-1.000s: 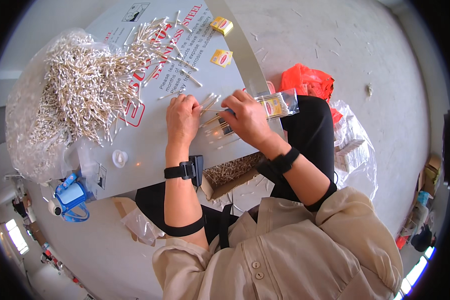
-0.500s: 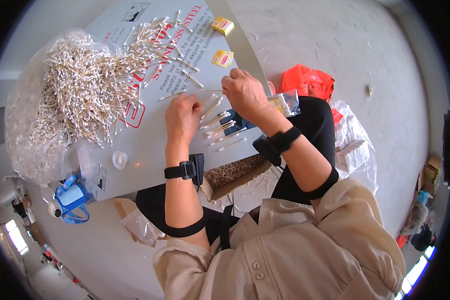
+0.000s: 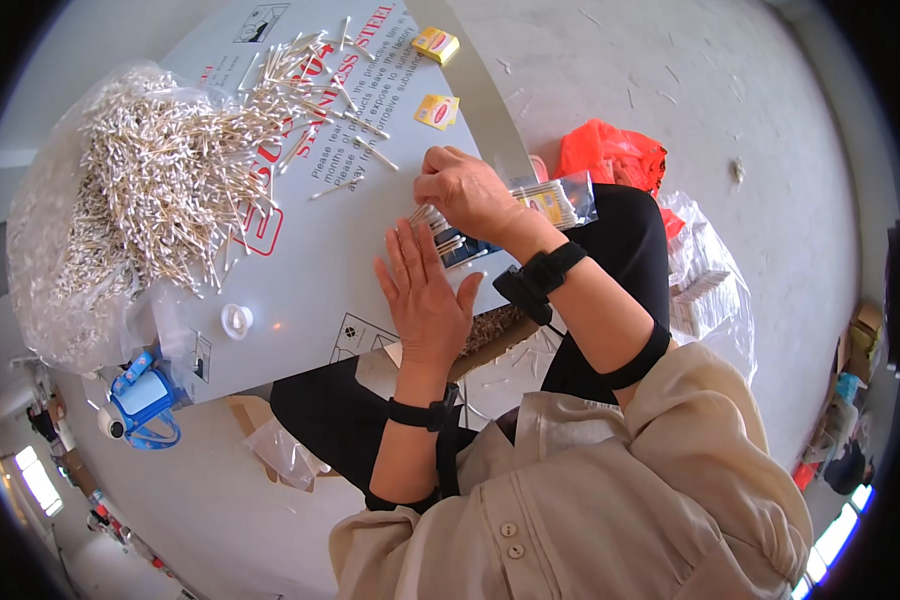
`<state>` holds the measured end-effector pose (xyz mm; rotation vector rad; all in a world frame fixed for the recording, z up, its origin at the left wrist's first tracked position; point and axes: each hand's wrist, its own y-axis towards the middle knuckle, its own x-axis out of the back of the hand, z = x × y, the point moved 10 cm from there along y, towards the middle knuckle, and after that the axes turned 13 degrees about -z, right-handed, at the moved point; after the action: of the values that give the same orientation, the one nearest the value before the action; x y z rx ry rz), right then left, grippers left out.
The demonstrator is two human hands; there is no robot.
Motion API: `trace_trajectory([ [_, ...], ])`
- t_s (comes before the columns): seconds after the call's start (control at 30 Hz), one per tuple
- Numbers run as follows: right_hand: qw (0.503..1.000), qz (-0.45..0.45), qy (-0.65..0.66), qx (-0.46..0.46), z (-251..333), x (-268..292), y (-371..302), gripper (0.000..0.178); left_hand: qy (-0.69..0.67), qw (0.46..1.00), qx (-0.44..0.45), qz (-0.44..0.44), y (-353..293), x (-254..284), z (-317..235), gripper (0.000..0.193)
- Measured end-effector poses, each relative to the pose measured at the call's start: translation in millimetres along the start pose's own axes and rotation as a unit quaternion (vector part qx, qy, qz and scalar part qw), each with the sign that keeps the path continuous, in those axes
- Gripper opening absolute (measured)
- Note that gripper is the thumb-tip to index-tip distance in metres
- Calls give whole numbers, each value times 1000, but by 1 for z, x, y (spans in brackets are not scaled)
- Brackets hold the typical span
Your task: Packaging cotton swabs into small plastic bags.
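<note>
My left hand (image 3: 425, 300) lies flat near the table's front edge, its fingers stretched out and the thumb apart. Its fingertips touch or nearly touch the left ends of a small row of cotton swabs (image 3: 450, 243). Over the far side of that row is my right hand (image 3: 465, 195), its fingers curled in and pressed together; whatever they pinch is hidden. Part of the row rests on a dark blue sheet or packet (image 3: 480, 245). Just beyond my right wrist lies a clear packet of swabs (image 3: 560, 203) with a yellow label, at the table's right edge.
A big heap of loose swabs (image 3: 160, 170) spills from a clear bag on the left of the table (image 3: 300, 300). Yellow cards (image 3: 437, 112) and a yellow stack (image 3: 436, 45) lie far right. A small white cup (image 3: 237, 320) stands front left. Below is a cardboard box (image 3: 495, 335).
My left hand has moved right and nearer, from a closed pose to flat beside the swabs. The right hand has shifted slightly left and nearer. The spread swabs are now gathered closer together.
</note>
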<state>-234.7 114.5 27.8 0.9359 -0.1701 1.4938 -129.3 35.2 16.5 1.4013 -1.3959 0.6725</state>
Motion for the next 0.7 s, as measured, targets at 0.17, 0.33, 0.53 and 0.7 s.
trace_trajectory([
  [0.17, 1000, -16, -1, 9, 8, 6, -2, 6, 31, 999, -15, 7, -9, -10, 1, 80],
  [0.33, 933, -214, 196, -213, -13, 44, -33, 8, 71, 996, -50, 7, 5, -16, 12, 78],
  [0.53, 894, -224, 285, -263, -8, 27, -87, 28, -168, 977, 69, -116, 19, 6, 34, 71],
  [0.7, 865, -262, 337, -264, -6, 11, -83, 36, -432, 836, 227, -250, 6, 6, 64, 66],
])
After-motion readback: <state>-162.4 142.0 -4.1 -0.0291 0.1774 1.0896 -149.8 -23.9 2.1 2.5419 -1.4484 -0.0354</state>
